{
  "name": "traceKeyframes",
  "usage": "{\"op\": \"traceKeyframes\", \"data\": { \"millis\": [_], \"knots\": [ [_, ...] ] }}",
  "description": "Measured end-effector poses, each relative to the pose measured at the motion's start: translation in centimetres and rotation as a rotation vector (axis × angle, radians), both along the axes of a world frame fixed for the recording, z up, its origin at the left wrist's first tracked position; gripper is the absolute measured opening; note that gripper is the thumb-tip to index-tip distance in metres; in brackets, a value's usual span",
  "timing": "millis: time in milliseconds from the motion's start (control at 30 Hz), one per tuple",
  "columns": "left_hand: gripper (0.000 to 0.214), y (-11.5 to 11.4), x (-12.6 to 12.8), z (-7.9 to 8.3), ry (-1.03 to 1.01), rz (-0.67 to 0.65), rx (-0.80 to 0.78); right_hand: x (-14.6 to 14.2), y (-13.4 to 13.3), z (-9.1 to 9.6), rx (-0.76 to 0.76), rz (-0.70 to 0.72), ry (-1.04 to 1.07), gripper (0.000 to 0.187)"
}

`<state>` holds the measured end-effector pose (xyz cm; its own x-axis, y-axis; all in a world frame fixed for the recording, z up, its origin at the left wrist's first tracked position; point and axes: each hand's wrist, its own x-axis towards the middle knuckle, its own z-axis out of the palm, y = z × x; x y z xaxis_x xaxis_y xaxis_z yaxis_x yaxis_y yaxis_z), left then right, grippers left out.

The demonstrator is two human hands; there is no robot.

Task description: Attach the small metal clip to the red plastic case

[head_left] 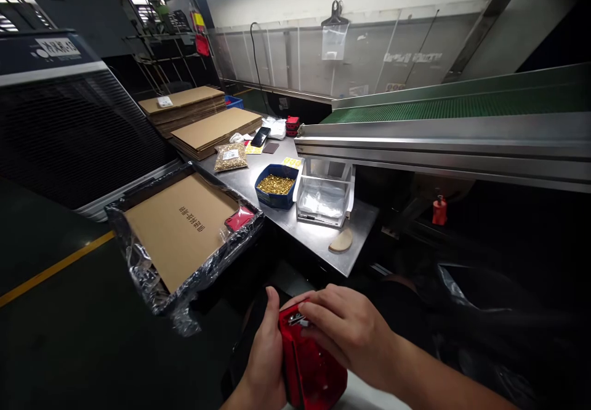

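One film-draped tray is sitting on the left, holding a brown cardboard sheet. Past it, two stacks of flat cardboard are standing beside a bag that is holding small gold-coloured pieces. The person's left hand is gripping a red case along its left side, low in front of the body, thumb pointing up. A blue bin is standing on the metal table, holding more gold-coloured pieces. The case's upper end is showing small metal parts, and a clear box is standing just right of the bin. The right hand is bending over the case, its fingertips resting at the metal parts; the view is not letting me tell whether they are pinching one. Farther right, a green conveyor belt is sloping upward.
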<state>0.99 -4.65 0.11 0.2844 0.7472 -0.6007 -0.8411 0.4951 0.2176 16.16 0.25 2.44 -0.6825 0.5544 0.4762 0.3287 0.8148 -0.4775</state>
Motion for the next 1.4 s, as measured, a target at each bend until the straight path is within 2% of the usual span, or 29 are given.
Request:
{"op": "traceKeyframes", "data": {
  "millis": [267,467,533,600,700,767,867,933,1000,1067,1133,1167,1200,1267,1400],
  "knots": [
    [0.048,0.1,0.6,0.4,-0.117,-0.021,0.028,0.2,0.2,-0.8,0.098,0.043,-0.107,0.021],
    [0.056,0.3,0.9,0.7,-0.138,-0.059,0.042,0.7,0.8,-1.5,0.209,0.063,-0.173,0.02],
    [0.054,0.4,0.9,0.6,-0.151,-0.05,0.067,1.1,0.8,-1.5,0.224,0.026,-0.124,0.021],
    [0.052,0.4,0.7,0.3,-0.149,-0.04,0.061,1.7,0.5,-1.3,0.177,-0.048,-0.046,0.022],
    [0.053,0.4,0.4,0.0,-0.117,-0.025,-0.053,2.0,-0.8,-1.1,0.009,-0.134,0.085,0.023],
    [0.055,0.4,0.4,0.0,-0.094,-0.004,-0.131,1.7,-1.9,-1.4,-0.055,-0.13,0.18,0.021],
    [0.06,0.7,0.8,-0.1,-0.073,0.016,-0.171,0.5,-3.2,-2.7,0.047,-0.029,0.305,0.026],
    [0.064,0.9,1.1,-0.3,-0.034,0.016,-0.171,-0.2,-3.4,-3.6,0.053,-0.038,0.369,0.022],
    [0.063,1.0,1.1,-0.9,0.12,0.045,-0.172,-0.7,-3.2,-4.1,-0.147,-0.19,0.422,0.018],
    [0.051,0.9,1.0,-1.4,0.463,0.101,-0.122,-0.9,-2.5,-4.2,-0.499,-0.387,0.501,0.022],
    [0.039,0.6,0.7,-1.6,0.913,0.141,0.052,-1.1,-1.5,-4.0,-0.825,-0.508,0.616,0.031],
    [0.036,0.4,0.7,-1.6,1.105,0.157,0.174,-1.2,-1.1,-3.8,-0.936,-0.534,0.668,0.035],
    [0.035,0.2,0.6,-1.4,1.251,0.172,0.296,-1.3,-0.7,-3.7,-1.0,-0.541,0.702,0.038],
    [0.032,-0.3,0.8,-1.0,1.398,0.198,0.477,-1.5,-0.3,-3.5,-1.053,-0.523,0.728,0.041],
    [0.024,-1.0,1.3,-0.6,1.465,0.171,0.6,-1.7,-0.3,-3.2,-1.097,-0.516,0.715,0.044]
  ]
}}
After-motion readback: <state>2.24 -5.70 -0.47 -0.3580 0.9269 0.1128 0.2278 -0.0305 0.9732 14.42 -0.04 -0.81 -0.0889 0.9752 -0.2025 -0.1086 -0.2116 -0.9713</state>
